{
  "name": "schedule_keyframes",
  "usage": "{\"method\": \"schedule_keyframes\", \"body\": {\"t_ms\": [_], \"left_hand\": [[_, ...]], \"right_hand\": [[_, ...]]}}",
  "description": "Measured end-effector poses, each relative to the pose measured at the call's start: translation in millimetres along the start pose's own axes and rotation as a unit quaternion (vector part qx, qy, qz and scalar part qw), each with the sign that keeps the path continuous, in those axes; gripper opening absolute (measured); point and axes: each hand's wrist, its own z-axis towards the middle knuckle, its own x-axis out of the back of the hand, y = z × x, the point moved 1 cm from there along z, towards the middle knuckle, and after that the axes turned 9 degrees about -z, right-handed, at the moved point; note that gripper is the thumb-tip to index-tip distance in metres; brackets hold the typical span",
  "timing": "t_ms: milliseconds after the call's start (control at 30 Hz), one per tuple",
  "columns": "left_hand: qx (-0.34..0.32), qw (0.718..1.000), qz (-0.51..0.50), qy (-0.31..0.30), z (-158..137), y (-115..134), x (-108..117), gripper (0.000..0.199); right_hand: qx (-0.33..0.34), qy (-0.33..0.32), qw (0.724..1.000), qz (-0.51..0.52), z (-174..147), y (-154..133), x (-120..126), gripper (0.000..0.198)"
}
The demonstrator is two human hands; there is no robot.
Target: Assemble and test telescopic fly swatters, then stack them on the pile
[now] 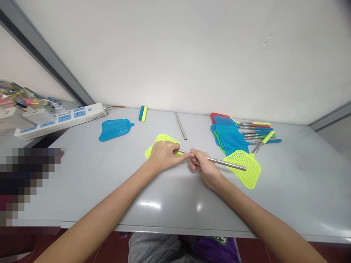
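Observation:
A yellow fly swatter head point(164, 138), pierced with small holes, lies under my left hand point(163, 153), whose fingers are closed around its neck, partly hiding it. From there a silver telescopic rod point(226, 163) runs to the right, its thin end at my left fingers. My right hand point(203, 164) is wrapped around the rod near its middle, close to my left fingertips. The rod's thick end sticks out over another yellow fly swatter point(244, 170). Behind my hands lies a second silver rod point(181, 126).
A blue swatter head point(116, 129) lies at the left, with a blue handle grip point(141, 113) and a yellow grip point(144, 114) near the wall. Several finished-looking swatters point(233, 140) are piled at the right. A white power strip point(82, 114) borders the grey table point(109, 190).

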Motion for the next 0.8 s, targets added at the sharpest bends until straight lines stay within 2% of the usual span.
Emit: {"method": "schedule_keyframes", "body": {"t_ms": [333, 800], "left_hand": [[-0.05, 0.999, -0.007, -0.019, 2, -9, 6, 0.047], [-0.016, 1.0, 0.005, -0.012, 6, -22, 13, 0.05]], "right_hand": [[-0.006, 0.001, 0.999, -0.037, -4, -2, 0, 0.035], [-0.015, 0.007, 1.0, -0.02, -6, -3, 5, 0.034]]}}
